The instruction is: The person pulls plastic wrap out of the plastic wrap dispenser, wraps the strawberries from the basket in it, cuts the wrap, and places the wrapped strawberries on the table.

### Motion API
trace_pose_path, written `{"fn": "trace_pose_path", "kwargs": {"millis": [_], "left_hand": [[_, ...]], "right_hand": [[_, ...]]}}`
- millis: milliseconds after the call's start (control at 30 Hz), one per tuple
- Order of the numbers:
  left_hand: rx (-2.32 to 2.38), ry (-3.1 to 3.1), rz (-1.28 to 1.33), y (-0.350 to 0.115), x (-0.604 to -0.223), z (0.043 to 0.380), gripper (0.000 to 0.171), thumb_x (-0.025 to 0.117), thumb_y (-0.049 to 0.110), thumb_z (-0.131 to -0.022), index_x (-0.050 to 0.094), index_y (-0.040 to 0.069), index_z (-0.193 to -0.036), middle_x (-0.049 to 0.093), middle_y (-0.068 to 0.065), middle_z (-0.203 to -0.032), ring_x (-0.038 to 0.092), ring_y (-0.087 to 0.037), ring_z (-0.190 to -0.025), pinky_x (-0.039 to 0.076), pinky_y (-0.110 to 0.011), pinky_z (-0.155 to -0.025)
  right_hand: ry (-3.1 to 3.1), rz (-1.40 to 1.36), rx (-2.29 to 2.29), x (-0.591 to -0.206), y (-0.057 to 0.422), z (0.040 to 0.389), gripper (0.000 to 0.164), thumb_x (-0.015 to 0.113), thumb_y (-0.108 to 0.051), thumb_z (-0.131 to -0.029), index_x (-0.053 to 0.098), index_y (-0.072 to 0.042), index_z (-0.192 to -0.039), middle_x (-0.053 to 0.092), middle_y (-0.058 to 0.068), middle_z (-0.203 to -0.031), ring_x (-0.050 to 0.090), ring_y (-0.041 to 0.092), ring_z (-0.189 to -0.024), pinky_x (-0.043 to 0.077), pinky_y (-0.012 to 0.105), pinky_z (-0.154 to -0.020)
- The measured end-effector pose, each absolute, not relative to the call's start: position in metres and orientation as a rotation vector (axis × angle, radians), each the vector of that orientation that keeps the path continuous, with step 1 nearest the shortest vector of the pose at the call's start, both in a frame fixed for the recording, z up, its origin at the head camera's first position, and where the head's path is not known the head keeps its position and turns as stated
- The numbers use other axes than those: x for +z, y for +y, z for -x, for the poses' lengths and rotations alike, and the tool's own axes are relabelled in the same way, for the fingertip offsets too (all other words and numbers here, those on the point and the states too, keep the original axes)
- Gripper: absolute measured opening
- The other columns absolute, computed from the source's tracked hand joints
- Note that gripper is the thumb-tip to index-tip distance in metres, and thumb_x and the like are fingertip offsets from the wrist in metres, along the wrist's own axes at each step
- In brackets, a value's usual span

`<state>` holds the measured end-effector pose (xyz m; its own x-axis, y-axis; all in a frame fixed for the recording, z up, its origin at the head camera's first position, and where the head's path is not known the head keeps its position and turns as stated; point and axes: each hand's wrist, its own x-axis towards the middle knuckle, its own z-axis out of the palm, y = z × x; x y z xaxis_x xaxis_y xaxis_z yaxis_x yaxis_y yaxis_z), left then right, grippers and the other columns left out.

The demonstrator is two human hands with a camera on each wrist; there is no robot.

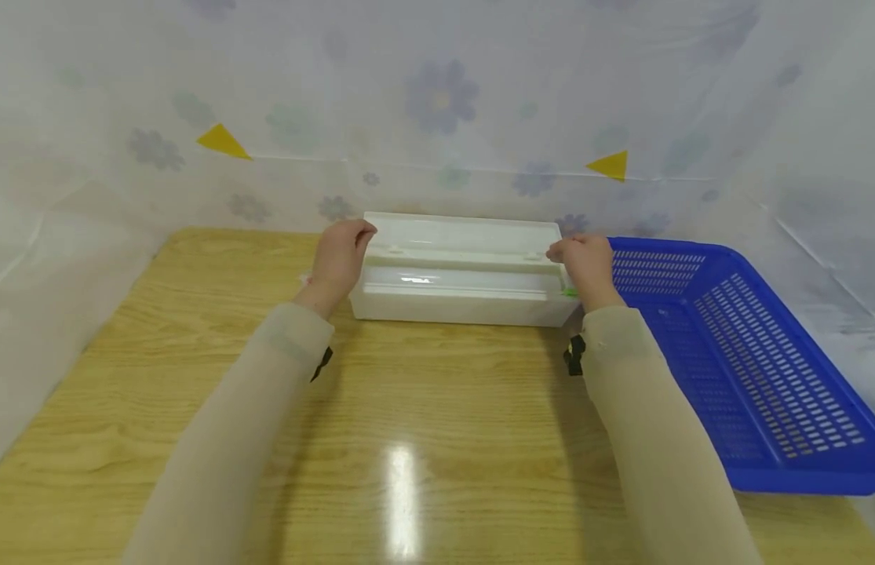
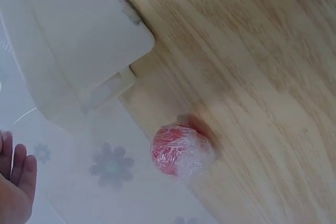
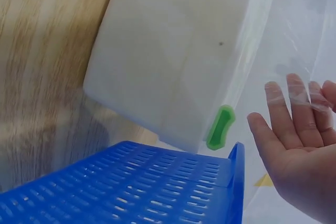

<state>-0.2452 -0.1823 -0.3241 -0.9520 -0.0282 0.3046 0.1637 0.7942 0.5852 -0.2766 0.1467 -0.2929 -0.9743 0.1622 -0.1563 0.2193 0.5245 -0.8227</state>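
Observation:
A long white cling film dispenser [image 1: 457, 308] stands at the back of the table, its lid [image 1: 465, 233] raised. A green slide cutter [image 3: 220, 128] sits at its right end. My right hand [image 1: 585, 263] pinches clear cling film [image 3: 299, 95] above that end; the film lies across the fingers in the right wrist view. At the left end, my left hand [image 1: 340, 255] pinches the film between thumb and forefinger, though only some fingers show in the left wrist view. A round red thing wrapped in clear film [image 2: 181, 152] rests on the table beside the dispenser's left end.
A blue perforated basket [image 1: 741, 475] stands on the right, close to the dispenser's right end. Behind the wooden table [image 1: 437, 408] hangs a flowered sheet [image 1: 437, 47] with two yellow triangles on it.

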Motion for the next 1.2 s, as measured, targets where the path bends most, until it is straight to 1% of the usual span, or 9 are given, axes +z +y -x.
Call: {"fn": "trace_pose_path", "kwargs": {"millis": [100,167,233,333,500,633,867,1067,1200], "left_hand": [[-0.909,-2.650,0.120,-0.183,-0.320,0.245,0.023,0.049,0.012,-0.097,0.064,-0.002,-0.108,0.066,-0.020,-0.107,0.060,-0.033,-0.100,0.049,-0.041,-0.089],[-0.910,-2.630,0.127,-0.183,-0.317,0.244,0.023,0.049,0.010,-0.097,0.065,-0.003,-0.106,0.066,-0.020,-0.106,0.060,-0.033,-0.099,0.049,-0.041,-0.088],[-0.915,-2.617,0.129,-0.183,-0.314,0.242,0.022,0.050,0.010,-0.096,0.065,-0.003,-0.106,0.066,-0.020,-0.106,0.060,-0.033,-0.099,0.049,-0.041,-0.088],[-0.929,-2.611,0.126,-0.183,-0.310,0.241,0.022,0.050,0.010,-0.096,0.065,-0.002,-0.106,0.066,-0.019,-0.107,0.061,-0.032,-0.100,0.049,-0.041,-0.089],[-0.954,-2.588,0.128,-0.185,-0.305,0.241,0.022,0.050,0.010,-0.096,0.065,-0.003,-0.107,0.066,-0.019,-0.108,0.061,-0.032,-0.100,0.050,-0.040,-0.088],[-0.969,-2.552,0.122,-0.186,-0.300,0.239,0.021,0.050,0.008,-0.096,0.065,-0.003,-0.106,0.066,-0.019,-0.106,0.061,-0.031,-0.095,0.050,-0.040,-0.084],[-0.992,-2.495,0.113,-0.185,-0.295,0.237,0.020,0.049,0.007,-0.096,0.064,-0.004,-0.105,0.065,-0.021,-0.102,0.059,-0.031,-0.085,0.050,-0.039,-0.077],[-1.004,-2.438,0.095,-0.186,-0.291,0.235,0.020,0.050,0.007,-0.096,0.064,-0.004,-0.104,0.065,-0.020,-0.100,0.059,-0.029,-0.085,0.050,-0.037,-0.076],[-1.001,-2.387,0.155,-0.188,-0.285,0.226,0.019,0.051,0.007,-0.095,0.065,-0.004,-0.103,0.065,-0.020,-0.099,0.058,-0.028,-0.083,0.049,-0.035,-0.073]], "right_hand": [[2.681,-0.381,-1.566,-0.291,0.145,0.276,0.029,0.055,-0.016,-0.087,0.067,0.001,-0.107,0.070,0.008,-0.091,0.057,0.028,-0.106,0.043,0.042,-0.100],[2.669,-0.372,-1.637,-0.290,0.145,0.276,0.020,0.054,-0.015,-0.089,0.065,0.000,-0.096,0.065,-0.004,-0.072,0.061,0.020,-0.090,0.047,0.040,-0.095],[2.659,-0.340,-1.678,-0.289,0.144,0.275,0.016,0.053,-0.015,-0.091,0.061,-0.001,-0.090,0.058,-0.012,-0.062,0.061,0.011,-0.076,0.048,0.038,-0.091],[2.666,-0.259,-1.645,-0.285,0.145,0.273,0.019,0.050,-0.018,-0.095,0.058,0.000,-0.096,0.061,-0.009,-0.068,0.060,0.006,-0.071,0.049,0.038,-0.088],[2.681,-0.165,-1.455,-0.272,0.147,0.272,0.034,0.045,-0.020,-0.099,0.054,0.005,-0.120,0.066,0.012,-0.100,0.062,0.015,-0.087,0.049,0.038,-0.092],[2.667,-0.139,-1.363,-0.260,0.149,0.272,0.036,0.045,-0.022,-0.099,0.053,0.004,-0.123,0.066,0.011,-0.103,0.062,0.015,-0.088,0.051,0.036,-0.090],[2.669,-0.136,-1.358,-0.249,0.148,0.268,0.039,0.045,-0.023,-0.099,0.051,0.002,-0.128,0.061,0.019,-0.117,0.062,0.002,-0.075,0.053,0.019,-0.072],[2.724,-0.114,-1.388,-0.243,0.147,0.257,0.038,0.046,-0.026,-0.098,0.054,0.002,-0.123,0.063,0.008,-0.103,0.059,0.007,-0.083,0.048,0.014,-0.067],[2.785,-0.080,-1.395,-0.241,0.146,0.245,0.038,0.046,-0.028,-0.098,0.058,0.002,-0.118,0.062,0.005,-0.099,0.057,0.010,-0.087,0.048,0.019,-0.072]]}}
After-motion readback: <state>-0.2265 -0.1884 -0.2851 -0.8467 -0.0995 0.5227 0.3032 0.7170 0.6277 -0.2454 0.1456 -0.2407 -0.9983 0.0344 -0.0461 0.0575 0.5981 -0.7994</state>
